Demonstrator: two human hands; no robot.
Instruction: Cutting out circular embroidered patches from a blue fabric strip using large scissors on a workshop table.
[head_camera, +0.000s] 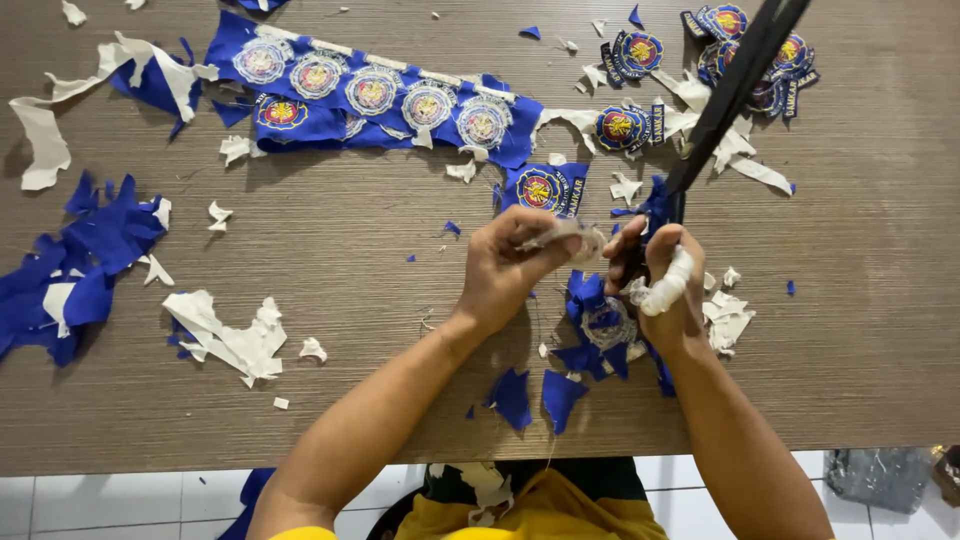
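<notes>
Black scissors (725, 100) gripped by right hand (665, 285); left hand (505, 270) pinches patch (565, 235).

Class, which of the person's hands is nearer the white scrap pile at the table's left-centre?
Left. The left hand lies just right of the white scrap pile; the right hand is farther right.

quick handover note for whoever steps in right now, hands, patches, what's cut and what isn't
Left hand: pinching a patch piece above the table.
Right hand: gripping large black scissors, blades pointing up and away; a finger is wrapped in white.
Done: cut round patches piled top right; blue scraps and white scraps scattered about.
Left: uncut blue strip of patches at top centre.
</notes>
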